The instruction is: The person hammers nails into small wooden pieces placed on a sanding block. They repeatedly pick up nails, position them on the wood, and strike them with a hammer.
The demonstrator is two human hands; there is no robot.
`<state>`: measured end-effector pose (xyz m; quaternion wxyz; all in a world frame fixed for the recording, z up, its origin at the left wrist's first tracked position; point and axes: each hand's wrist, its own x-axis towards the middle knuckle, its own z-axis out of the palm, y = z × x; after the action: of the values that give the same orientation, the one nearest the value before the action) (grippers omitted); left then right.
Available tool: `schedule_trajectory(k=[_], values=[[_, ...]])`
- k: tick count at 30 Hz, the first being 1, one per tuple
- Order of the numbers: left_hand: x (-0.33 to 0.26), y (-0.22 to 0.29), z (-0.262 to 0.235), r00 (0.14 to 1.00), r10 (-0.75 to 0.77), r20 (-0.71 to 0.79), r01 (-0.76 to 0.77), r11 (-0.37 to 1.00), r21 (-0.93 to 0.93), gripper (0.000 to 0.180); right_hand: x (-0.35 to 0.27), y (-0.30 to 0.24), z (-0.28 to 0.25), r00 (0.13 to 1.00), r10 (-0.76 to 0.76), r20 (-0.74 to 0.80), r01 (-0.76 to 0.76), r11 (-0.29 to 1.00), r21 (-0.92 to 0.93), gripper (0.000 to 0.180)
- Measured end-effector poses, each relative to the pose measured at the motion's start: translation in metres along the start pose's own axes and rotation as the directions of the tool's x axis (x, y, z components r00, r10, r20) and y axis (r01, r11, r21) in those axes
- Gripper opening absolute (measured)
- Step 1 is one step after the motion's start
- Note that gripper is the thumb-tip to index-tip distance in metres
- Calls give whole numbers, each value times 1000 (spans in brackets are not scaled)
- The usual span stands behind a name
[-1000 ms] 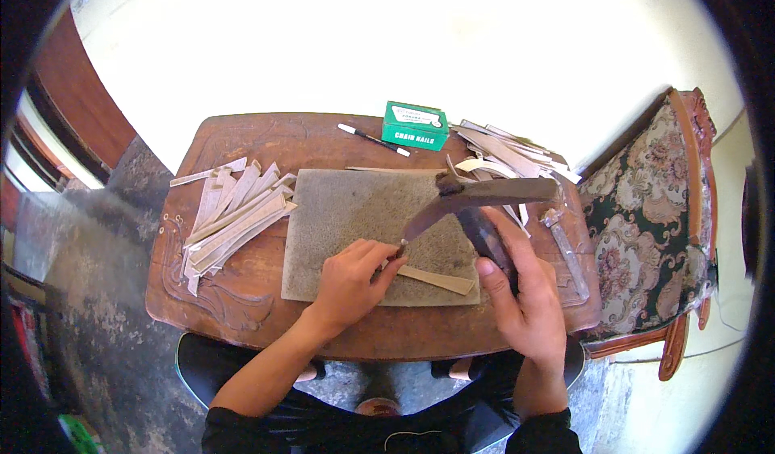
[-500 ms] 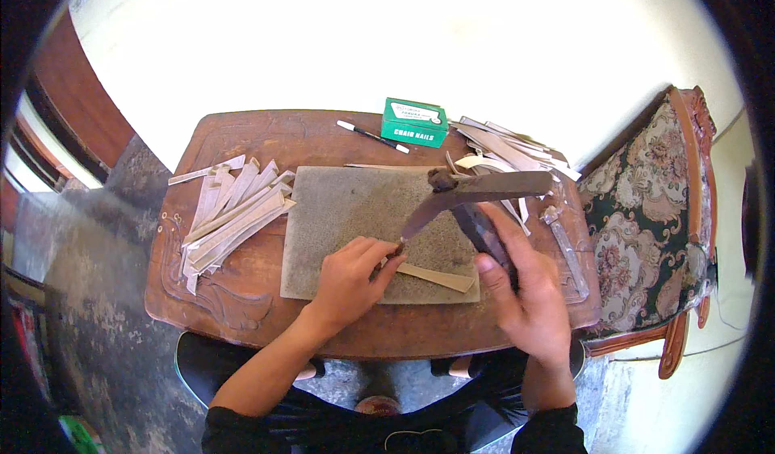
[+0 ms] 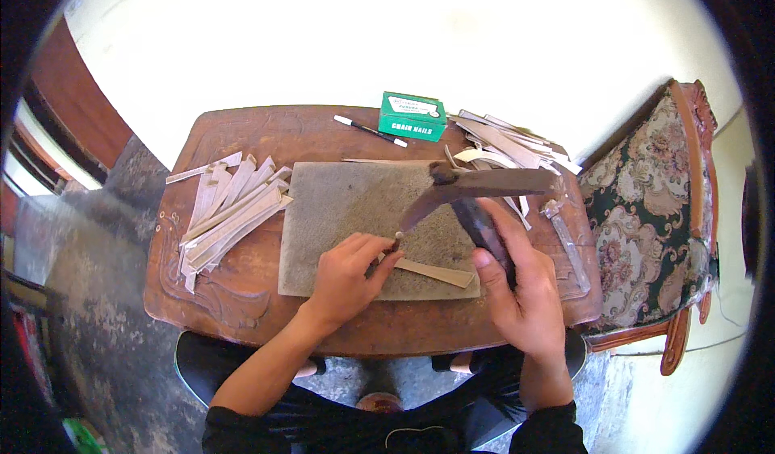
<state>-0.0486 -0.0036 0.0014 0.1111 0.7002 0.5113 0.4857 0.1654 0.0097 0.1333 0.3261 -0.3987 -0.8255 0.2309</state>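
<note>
Evidently the left hand (image 3: 347,272) is pinched narrow, thumb and fingers closed around a small dark piece (image 3: 396,243) with a pale, rounded top, while the right hand (image 3: 529,292) is wrapped round the handle of a hammer (image 3: 500,183). One curved arm of the hammer's head tapers down to that pale top; whether the two touch or stand slightly apart, I cannot tell. The likeliest trouble, as I judge it, is a glancing blow: the tapered end is slim and the top small, so a swing slightly off line could land on the fingertips gripping just below. A loose pinch could also let the small piece tilt, sending force sideways, and a pale strip (image 3: 436,274) under a light hold might skid. As for position, the small piece is right at the left hand's fingertips, and the strip reaches out from beside the thumb toward the right hand, its near end hidden by the fingers and its wider end bare. Strip and hand are over a grey slab (image 3: 339,204), which lies on a carved wooden table (image 3: 282,135). Farther out, a heap of strips (image 3: 234,212) lies left of the slab, a marker (image 3: 369,130) and a green box (image 3: 412,123) sit beyond it, more loose strips (image 3: 508,147) are spread at the far right, and a patterned chair (image 3: 646,204) stands beside the table.
</note>
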Motion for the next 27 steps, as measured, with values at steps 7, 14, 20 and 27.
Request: schedule_trajectory(k=[7, 14, 20, 27], values=[[1, 2, 1, 1000, -9, 9, 9, 1000, -1, 15, -3, 5, 5, 1000, 23, 8, -23, 1000, 6, 47], [0, 2, 0, 998, -61, 10, 61, 998, -29, 15, -3, 11, 11, 994, 103, 47, -108, 988, 111, 44], [7, 1, -4, 931, -347, 113, 361, 920, -152, 12, -5, 65, 54, 827, 491, 273, -526, 504, 685, 33], [2, -9, 0, 892, -443, 95, 449, 837, -312, 13, -10, 79, 81, 793, 551, 259, -526, 406, 747, 34]])
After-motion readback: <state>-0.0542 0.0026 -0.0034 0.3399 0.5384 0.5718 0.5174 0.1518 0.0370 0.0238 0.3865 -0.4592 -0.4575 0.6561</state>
